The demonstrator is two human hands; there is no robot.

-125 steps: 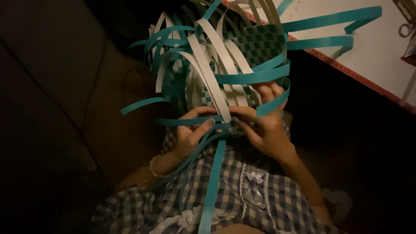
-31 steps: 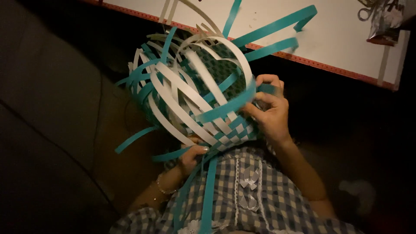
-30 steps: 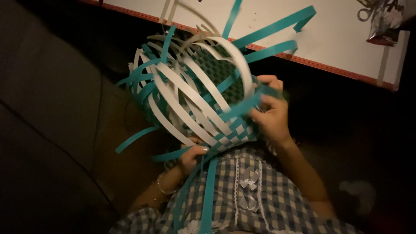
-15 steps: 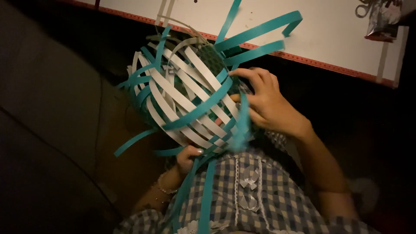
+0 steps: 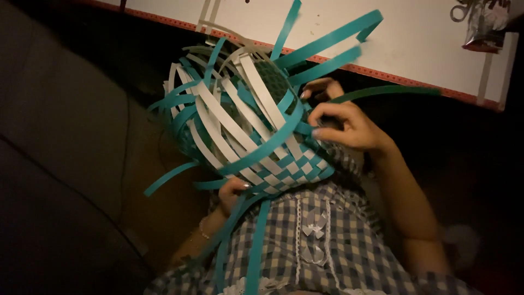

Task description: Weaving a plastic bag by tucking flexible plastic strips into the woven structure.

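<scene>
A half-woven basket point(image 5: 256, 142) of teal and white strips rests against my lap, its loose strip ends fanning out in all directions. My left hand point(image 5: 232, 191) grips the basket from beneath at its woven checkered base, mostly hidden by the strips. My right hand point(image 5: 341, 123) is on the basket's right side, its fingers pinching a teal strip point(image 5: 273, 145) that wraps across the white ones. Long teal strips point(image 5: 338, 41) stick up toward the far edge.
A white board point(image 5: 415, 43) with a red patterned edge lies across the top. A small shiny packet point(image 5: 483, 27) sits at its upper right corner. Dark upholstery point(image 5: 65, 164) fills the left. My checkered dress point(image 5: 327, 246) is below.
The basket has tilted further left and up. My right hand has shifted from the basket's lower right rim to higher on its side, drawing a teal strip across the white ones.
</scene>
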